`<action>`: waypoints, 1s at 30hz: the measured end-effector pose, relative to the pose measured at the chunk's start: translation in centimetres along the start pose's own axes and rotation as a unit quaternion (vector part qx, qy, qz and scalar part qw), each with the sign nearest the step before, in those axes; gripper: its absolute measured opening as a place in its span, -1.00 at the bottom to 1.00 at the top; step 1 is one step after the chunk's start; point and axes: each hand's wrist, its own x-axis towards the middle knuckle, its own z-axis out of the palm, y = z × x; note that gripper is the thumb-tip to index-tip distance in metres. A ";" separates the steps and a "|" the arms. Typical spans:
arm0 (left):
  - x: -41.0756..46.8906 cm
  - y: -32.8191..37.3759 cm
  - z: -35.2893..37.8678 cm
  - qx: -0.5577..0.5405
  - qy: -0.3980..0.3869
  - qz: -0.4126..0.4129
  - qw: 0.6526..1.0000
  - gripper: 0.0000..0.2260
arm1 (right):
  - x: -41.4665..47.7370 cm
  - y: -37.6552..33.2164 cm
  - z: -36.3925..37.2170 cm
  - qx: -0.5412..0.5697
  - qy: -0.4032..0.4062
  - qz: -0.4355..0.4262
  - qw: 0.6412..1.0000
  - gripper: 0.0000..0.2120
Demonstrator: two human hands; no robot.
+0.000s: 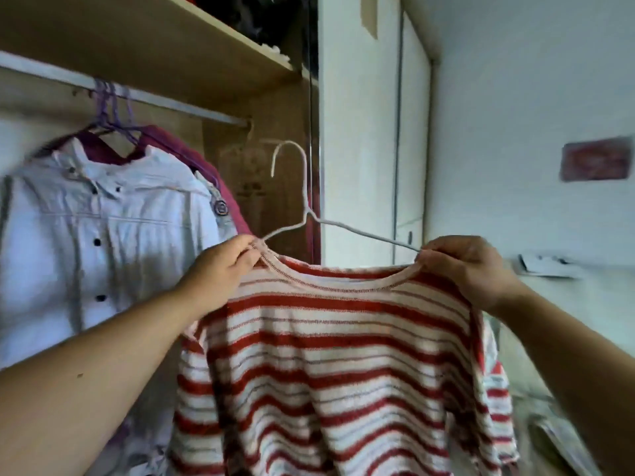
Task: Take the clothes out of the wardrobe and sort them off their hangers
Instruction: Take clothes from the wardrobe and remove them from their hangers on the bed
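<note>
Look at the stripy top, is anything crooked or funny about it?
Yes. The white hanger hooks onto nothing and sits lopsided, its arms poking out bare above the collar of the striped top. The left hand and the right hand pinch the collar ends and stretch it wide. No tear or spill shows.

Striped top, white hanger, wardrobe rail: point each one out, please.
striped top [336,372], head view, on the chest below the neckline.
white hanger [304,190], head view, on the upright wire under the hook.
wardrobe rail [178,105], head view, on its bare stretch under the shelf.
</note>
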 end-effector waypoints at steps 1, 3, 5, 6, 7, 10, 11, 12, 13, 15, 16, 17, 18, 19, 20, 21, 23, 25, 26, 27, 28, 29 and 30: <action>-0.6 -0.1 1.4 -0.022 -0.022 0.007 0.999 -0.89 | -1.8 0.5 -0.2 -0.023 0.000 0.031 0.999 -0.81; -2.1 0.0 4.8 -0.055 -0.072 0.014 0.996 -0.90 | -6.0 1.2 -0.6 -0.090 0.005 0.092 0.992 -0.82; -3.9 0.5 7.7 -0.079 -0.109 0.024 0.991 -0.88 | -10.4 1.6 -0.7 -0.150 0.028 0.157 0.976 -0.81; -4.9 0.9 8.8 -0.088 -0.126 0.037 0.987 -0.87 | -12.7 1.9 -0.7 -0.174 0.047 0.190 0.965 -0.82; -6.2 1.4 9.9 -0.096 -0.145 0.052 0.983 -0.88 | -15.3 2.0 -0.6 -0.196 0.068 0.227 0.952 -0.83; -9.8 3.1 12.0 -0.129 -0.197 0.091 0.968 -0.88 | -23.0 1.7 0.5 -0.238 0.128 0.317 0.909 -0.80; -11.0 3.6 12.4 -0.137 -0.212 0.102 0.962 -0.88 | -25.4 1.2 1.1 -0.257 0.143 0.343 0.892 -0.77; -12.4 4.1 12.8 -0.145 -0.224 0.114 0.957 -0.87 | -27.9 0.4 1.7 -0.276 0.154 0.367 0.875 -0.75; -13.8 4.7 13.0 -0.153 -0.234 0.126 0.952 -0.86 | -30.4 -0.5 2.3 -0.289 0.162 0.385 0.862 -0.75; -16.6 5.9 13.1 -0.169 -0.250 0.155 0.941 -0.86 | -35.2 -2.3 3.2 -0.295 0.182 0.418 0.840 -0.75; -18.1 6.5 12.9 -0.181 -0.254 0.168 0.935 -0.86 | -37.3 -3.4 3.5 -0.298 0.188 0.440 0.826 -0.73; -19.5 7.4 12.7 -0.192 -0.257 0.182 0.929 -0.86 | -39.5 -4.6 3.5 -0.304 0.192 0.462 0.811 -0.72; -20.8 8.4 12.6 -0.198 -0.260 0.194 0.925 -0.85 | -41.6 -5.8 3.5 -0.309 0.196 0.481 0.797 -0.72; -21.8 9.4 12.4 -0.199 -0.262 0.206 0.922 -0.84 | -43.4 -6.9 3.3 -0.313 0.203 0.494 0.785 -0.73; -22.9 10.9 12.3 -0.202 -0.268 0.221 0.916 -0.84 | -45.4 -8.1 2.8 -0.318 0.216 0.507 0.771 -0.74; -23.8 12.4 12.2 -0.207 -0.275 0.235 0.909 -0.84 | -47.1 -9.4 2.3 -0.323 0.230 0.519 0.757 -0.74; -25.9 16.1 12.3 -0.230 -0.289 0.262 0.891 -0.85 | -50.7 -12.3 0.9 -0.331 0.258 0.542 0.728 -0.74; -27.9 20.1 12.4 -0.253 -0.303 0.290 0.872 -0.86 | -54.2 -15.3 -0.9 -0.341 0.266 0.566 0.702 -0.74; -29.1 22.2 12.6 -0.265 -0.313 0.310 0.858 -0.86 | -56.0 -16.8 -2.0 -0.346 0.269 0.579 0.687 -0.74; -30.3 24.6 12.7 -0.276 -0.325 0.330 0.842 -0.86 | -58.0 -18.5 -3.1 -0.347 0.279 0.593 0.672 -0.75; -31.5 27.0 12.9 -0.287 -0.340 0.343 0.827 -0.86 | -59.9 -20.1 -4.2 -0.345 0.292 0.604 0.656 -0.75; -32.6 29.1 13.0 -0.292 -0.361 0.349 0.814 -0.86 | -61.6 -21.3 -5.2 -0.340 0.305 0.616 0.642 -0.76; -34.0 31.5 13.3 -0.298 -0.392 0.353 0.796 -0.87 | -63.6 -22.6 -6.2 -0.337 0.319 0.626 0.627 -0.76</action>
